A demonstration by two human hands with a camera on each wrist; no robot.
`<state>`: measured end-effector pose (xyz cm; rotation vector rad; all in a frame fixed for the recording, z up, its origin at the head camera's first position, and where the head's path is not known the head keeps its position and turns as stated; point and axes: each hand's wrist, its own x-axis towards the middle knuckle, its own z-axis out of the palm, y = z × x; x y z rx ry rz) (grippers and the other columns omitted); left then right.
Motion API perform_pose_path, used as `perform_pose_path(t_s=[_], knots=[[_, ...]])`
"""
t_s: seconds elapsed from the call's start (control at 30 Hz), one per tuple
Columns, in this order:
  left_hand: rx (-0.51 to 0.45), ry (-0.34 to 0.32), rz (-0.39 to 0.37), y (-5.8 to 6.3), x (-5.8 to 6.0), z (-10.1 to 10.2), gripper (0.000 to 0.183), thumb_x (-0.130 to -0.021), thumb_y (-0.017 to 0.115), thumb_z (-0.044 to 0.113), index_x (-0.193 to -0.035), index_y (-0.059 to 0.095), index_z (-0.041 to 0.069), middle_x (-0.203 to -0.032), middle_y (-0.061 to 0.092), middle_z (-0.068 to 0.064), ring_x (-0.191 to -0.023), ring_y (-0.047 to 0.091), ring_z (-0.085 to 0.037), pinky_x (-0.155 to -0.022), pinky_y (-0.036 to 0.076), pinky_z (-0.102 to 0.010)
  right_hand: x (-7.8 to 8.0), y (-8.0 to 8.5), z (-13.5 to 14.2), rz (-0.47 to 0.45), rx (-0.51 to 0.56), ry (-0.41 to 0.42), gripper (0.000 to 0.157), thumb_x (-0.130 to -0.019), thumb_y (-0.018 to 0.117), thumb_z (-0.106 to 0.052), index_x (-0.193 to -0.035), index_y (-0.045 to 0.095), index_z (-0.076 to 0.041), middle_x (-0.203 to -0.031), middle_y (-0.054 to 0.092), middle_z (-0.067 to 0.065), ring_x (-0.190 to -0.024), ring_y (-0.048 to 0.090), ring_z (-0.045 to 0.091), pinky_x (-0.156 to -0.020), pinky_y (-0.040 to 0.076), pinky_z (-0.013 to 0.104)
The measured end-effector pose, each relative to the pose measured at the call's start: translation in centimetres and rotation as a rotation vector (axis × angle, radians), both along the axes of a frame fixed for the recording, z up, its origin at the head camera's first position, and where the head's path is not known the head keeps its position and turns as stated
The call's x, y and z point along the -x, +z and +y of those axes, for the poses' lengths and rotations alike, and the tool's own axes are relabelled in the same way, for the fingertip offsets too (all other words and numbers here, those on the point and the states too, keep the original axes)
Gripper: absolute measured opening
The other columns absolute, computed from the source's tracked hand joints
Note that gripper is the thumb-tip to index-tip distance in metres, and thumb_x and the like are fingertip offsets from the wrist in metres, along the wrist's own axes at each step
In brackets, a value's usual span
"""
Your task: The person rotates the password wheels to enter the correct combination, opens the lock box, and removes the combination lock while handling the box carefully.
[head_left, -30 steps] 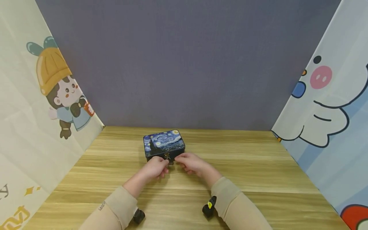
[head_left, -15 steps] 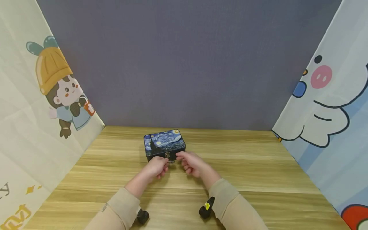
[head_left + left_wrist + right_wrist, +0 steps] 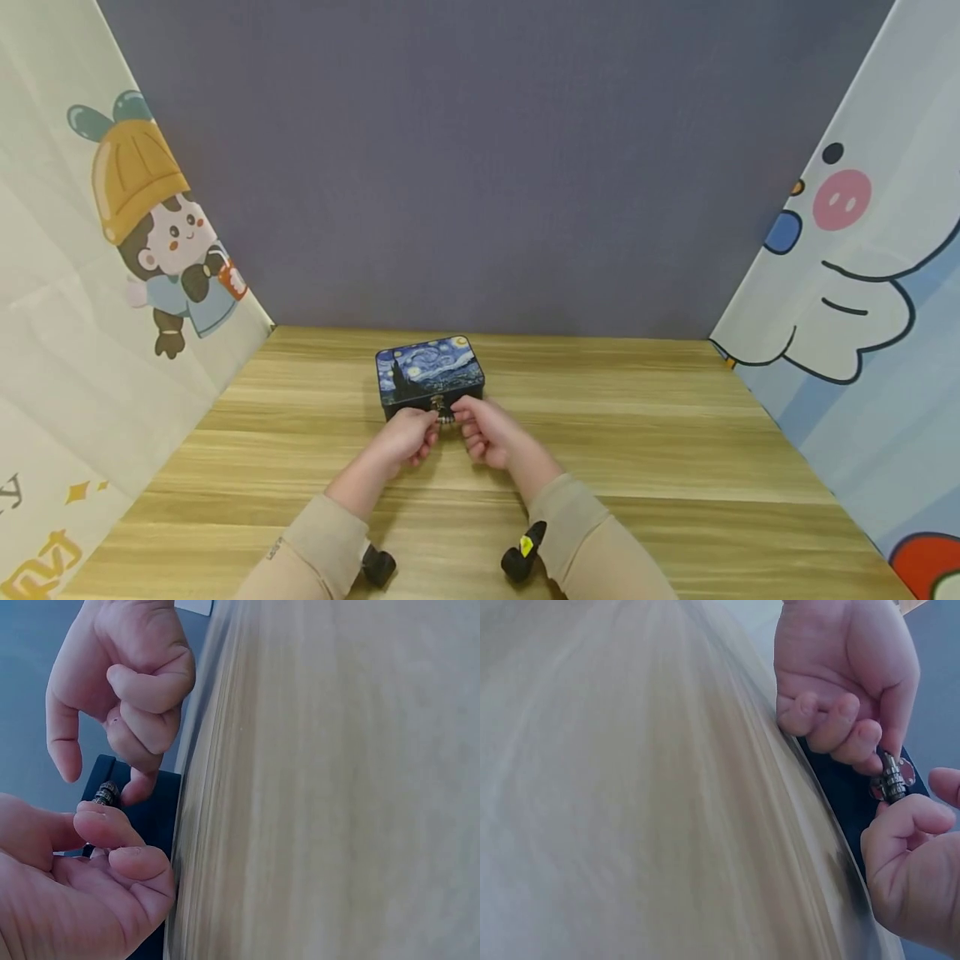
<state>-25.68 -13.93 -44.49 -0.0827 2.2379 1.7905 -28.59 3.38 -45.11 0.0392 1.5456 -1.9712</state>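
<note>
A tin box (image 3: 429, 371) with a swirling night-sky painting on its lid stands closed, a brass clasp (image 3: 437, 402) on its dark front. At the clasp is a small combination padlock (image 3: 893, 780) with ringed number dials. My left hand (image 3: 407, 433) pinches one end of the padlock between thumb and fingers. From the other side my right hand (image 3: 491, 429) reaches in, its index fingertip (image 3: 140, 786) right at the dials. The right thumb (image 3: 66, 754) stands apart from that finger, and the other right fingers are loosely curled.
The box is toward the back of a wood-grain table (image 3: 637, 433). A grey panel (image 3: 487, 167) rises behind it, and printed cloth walls close off the left (image 3: 60, 292) and right (image 3: 885, 333). Black wrist cameras hang under both sleeves.
My right hand draws slightly away from the padlock, then comes back left to its dials. The left hand keeps its pinch, and the box stays in place.
</note>
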Motion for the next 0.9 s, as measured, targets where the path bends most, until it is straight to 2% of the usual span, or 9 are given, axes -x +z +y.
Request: perform_pose_path(t_s=[0.13, 0.37, 0.67, 0.9], knots=[[-0.012, 0.007, 0.003, -0.1, -0.1, -0.1, 0.035, -0.108, 0.04, 0.018, -0.081, 0.055, 0.004, -0.066, 0.049, -0.002, -0.052, 0.041, -0.012, -0.047, 0.033, -0.025, -0.2, -0.2, -0.3, -0.023, 0.015, -0.01, 0.03, -0.091, 0.059, -0.026, -0.069, 0.04, -0.02, -0.056, 0.027, -0.012, -0.044, 0.023, 0.0, -0.042, 0.019, 0.014], [-0.044, 0.022, -0.01, -0.2, 0.0, -0.2, 0.031, -0.109, 0.041, 0.02, -0.087, 0.055, 0.003, -0.067, 0.049, -0.001, -0.052, 0.04, -0.012, -0.047, 0.033, -0.025, -0.4, -0.7, -0.9, -0.04, 0.046, -0.025, 0.022, -0.09, 0.058, -0.026, -0.074, 0.045, -0.018, -0.056, 0.029, -0.013, -0.045, 0.024, -0.001, -0.041, 0.02, 0.012], [-0.119, 0.035, -0.039, -0.4, 0.1, -0.3, 0.03, -0.108, 0.041, 0.02, -0.087, 0.055, 0.003, -0.067, 0.047, -0.001, -0.05, 0.038, -0.012, -0.045, 0.031, -0.025, -0.4, -0.8, -1.3, -0.083, 0.098, -0.049, 0.023, -0.089, 0.059, -0.023, -0.075, 0.042, -0.017, -0.055, 0.03, -0.012, -0.044, 0.025, -0.001, -0.039, 0.021, 0.012], [-0.15, 0.04, -0.062, -0.7, 0.3, -0.6, 0.027, -0.108, 0.043, 0.02, -0.092, 0.055, 0.002, -0.069, 0.047, -0.001, -0.053, 0.038, -0.012, -0.046, 0.031, -0.024, -0.5, -0.7, -1.6, -0.079, 0.114, -0.054, 0.024, -0.09, 0.058, -0.023, -0.075, 0.04, -0.017, -0.055, 0.029, -0.013, -0.045, 0.025, -0.002, -0.039, 0.021, 0.011]])
